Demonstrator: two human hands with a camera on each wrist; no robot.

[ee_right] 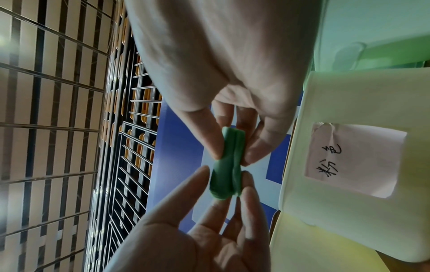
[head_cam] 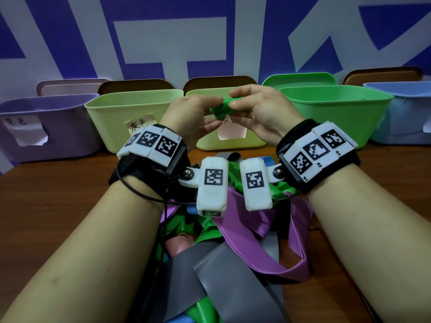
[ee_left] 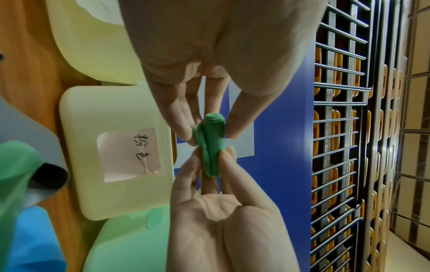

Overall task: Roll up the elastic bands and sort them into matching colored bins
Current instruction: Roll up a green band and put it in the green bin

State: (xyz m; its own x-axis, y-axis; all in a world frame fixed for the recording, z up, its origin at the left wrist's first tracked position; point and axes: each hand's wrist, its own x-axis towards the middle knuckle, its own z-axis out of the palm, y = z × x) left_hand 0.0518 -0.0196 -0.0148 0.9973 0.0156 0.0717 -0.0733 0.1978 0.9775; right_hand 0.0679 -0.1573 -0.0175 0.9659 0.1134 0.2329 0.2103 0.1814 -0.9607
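Note:
A green elastic band, rolled into a short tight roll (head_cam: 221, 110), is held up in front of the bins. My left hand (head_cam: 211, 109) pinches its left end between thumb and fingers, and my right hand (head_cam: 233, 106) pinches the right end. The left wrist view has the roll (ee_left: 210, 147) between my left hand (ee_left: 209, 129) above and my right fingers (ee_left: 227, 158) below. In the right wrist view my right hand (ee_right: 232, 153) pinches the roll (ee_right: 227, 169), with my left fingers (ee_right: 200, 176) at its other end. The green bin (head_cam: 338, 108) stands just right of the hands.
Along the back of the wooden table (head_cam: 58, 194) stand a purple bin (head_cam: 46, 136), a yellow-green bin with a paper label (head_cam: 112, 117), a yellow bin with a pink label (head_cam: 251, 141) and a blue bin (head_cam: 401, 122). A tangled pile of grey, purple, green and blue bands (head_cam: 245, 248) lies between my forearms.

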